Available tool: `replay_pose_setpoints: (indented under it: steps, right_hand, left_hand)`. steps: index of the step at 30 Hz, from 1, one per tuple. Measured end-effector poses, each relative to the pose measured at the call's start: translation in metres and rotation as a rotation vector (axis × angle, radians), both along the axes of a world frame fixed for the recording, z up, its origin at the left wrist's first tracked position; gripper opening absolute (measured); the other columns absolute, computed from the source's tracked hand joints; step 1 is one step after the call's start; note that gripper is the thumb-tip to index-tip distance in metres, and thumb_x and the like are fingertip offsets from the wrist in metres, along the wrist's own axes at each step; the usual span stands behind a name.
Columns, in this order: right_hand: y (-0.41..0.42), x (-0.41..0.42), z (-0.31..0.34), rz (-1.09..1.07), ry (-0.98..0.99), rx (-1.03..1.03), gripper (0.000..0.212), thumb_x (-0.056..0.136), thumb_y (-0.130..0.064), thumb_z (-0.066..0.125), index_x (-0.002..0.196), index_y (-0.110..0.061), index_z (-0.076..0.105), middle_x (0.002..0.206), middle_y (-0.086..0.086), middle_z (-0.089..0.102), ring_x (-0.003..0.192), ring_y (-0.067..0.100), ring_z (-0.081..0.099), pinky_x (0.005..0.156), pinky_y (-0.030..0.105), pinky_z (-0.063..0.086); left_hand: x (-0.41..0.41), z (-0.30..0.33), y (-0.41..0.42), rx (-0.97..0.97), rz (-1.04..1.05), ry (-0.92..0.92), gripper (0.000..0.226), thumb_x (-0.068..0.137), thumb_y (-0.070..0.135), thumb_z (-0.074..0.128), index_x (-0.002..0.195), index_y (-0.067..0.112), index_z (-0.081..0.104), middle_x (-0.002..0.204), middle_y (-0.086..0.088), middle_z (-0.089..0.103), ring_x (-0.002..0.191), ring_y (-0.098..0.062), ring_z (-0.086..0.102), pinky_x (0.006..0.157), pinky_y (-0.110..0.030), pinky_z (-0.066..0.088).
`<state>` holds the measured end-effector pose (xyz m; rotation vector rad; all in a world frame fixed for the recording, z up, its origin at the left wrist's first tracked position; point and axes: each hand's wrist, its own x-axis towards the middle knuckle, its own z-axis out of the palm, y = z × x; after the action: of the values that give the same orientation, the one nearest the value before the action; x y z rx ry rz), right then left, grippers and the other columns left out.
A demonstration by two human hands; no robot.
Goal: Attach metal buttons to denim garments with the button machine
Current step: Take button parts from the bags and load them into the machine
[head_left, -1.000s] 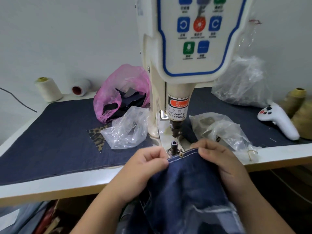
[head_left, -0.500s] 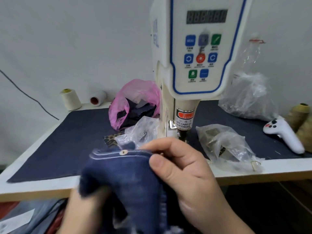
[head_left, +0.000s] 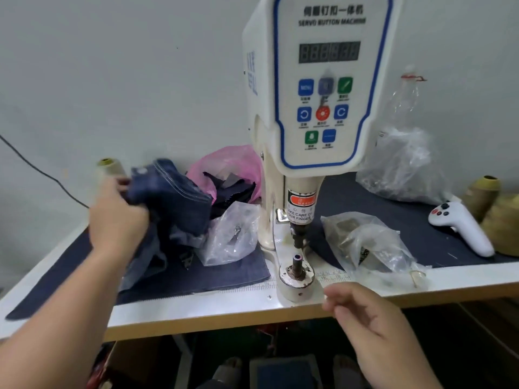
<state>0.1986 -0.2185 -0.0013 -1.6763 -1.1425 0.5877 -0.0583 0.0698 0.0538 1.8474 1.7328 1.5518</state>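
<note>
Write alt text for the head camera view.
A left hand grips a denim garment over the table's left side, away from a white button machine. The right hand hangs loosely curled, holding nothing, at the table's front edge.

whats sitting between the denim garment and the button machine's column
In the head view, a clear plastic bag lies between the denim garment and the button machine, with a pink plastic bag behind it.

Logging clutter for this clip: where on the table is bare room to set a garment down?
Bare navy mat lies at front left, between the table edge and the denim garment the left hand grips. Crowded: plastic bags beside the button machine, and another bag right of it.
</note>
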Motion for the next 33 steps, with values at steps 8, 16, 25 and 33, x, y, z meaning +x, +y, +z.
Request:
replay_pose_setpoints:
  steps: [8, 16, 25, 33]
  right_hand:
    - [0.000, 0.064, 0.009, -0.176, -0.434, -0.229, 0.028, 0.097, -0.012, 0.057, 0.104, -0.038, 0.064, 0.105, -0.024, 0.058, 0.099, -0.001, 0.053, 0.086, 0.021, 0.041]
    - [0.036, 0.114, 0.008, -0.408, -0.610, -0.369, 0.028, 0.097, -0.009, 0.051, 0.118, -0.014, 0.069, 0.119, 0.002, 0.063, 0.106, 0.023, 0.056, 0.084, 0.035, 0.043]
    - [0.075, 0.104, 0.000, -0.193, -0.684, -0.630, 0.018, 0.099, -0.030, 0.046, 0.095, -0.029, 0.064, 0.084, -0.005, 0.061, 0.076, 0.015, 0.058, 0.068, 0.031, 0.051]
    - [0.092, 0.111, -0.002, -0.185, -0.642, -0.805, 0.026, 0.098, -0.025, 0.049, 0.072, -0.026, 0.050, 0.072, -0.004, 0.054, 0.068, 0.012, 0.052, 0.062, 0.026, 0.042]
  left_hand:
    - [0.060, -0.048, -0.032, -0.007, -0.138, 0.530, 0.068, 0.078, 0.036, 0.071, 0.137, 0.008, 0.050, 0.145, -0.012, 0.041, 0.135, -0.034, 0.030, 0.111, -0.055, 0.025]
    - [0.093, -0.068, -0.041, 0.607, -0.373, 0.794, 0.020, 0.073, 0.001, 0.068, 0.090, 0.010, 0.071, 0.090, -0.008, 0.065, 0.084, -0.032, 0.057, 0.080, -0.040, 0.034]
    - [0.111, -0.068, -0.017, -0.291, -0.439, 0.673, 0.025, 0.092, 0.023, 0.054, 0.112, 0.019, 0.069, 0.105, -0.008, 0.066, 0.091, -0.029, 0.061, 0.073, -0.028, 0.042]
    - [0.115, -0.066, -0.012, -0.435, -0.515, 0.737, 0.027, 0.093, 0.026, 0.046, 0.067, 0.028, 0.051, 0.067, 0.007, 0.055, 0.064, -0.010, 0.050, 0.054, -0.023, 0.031]
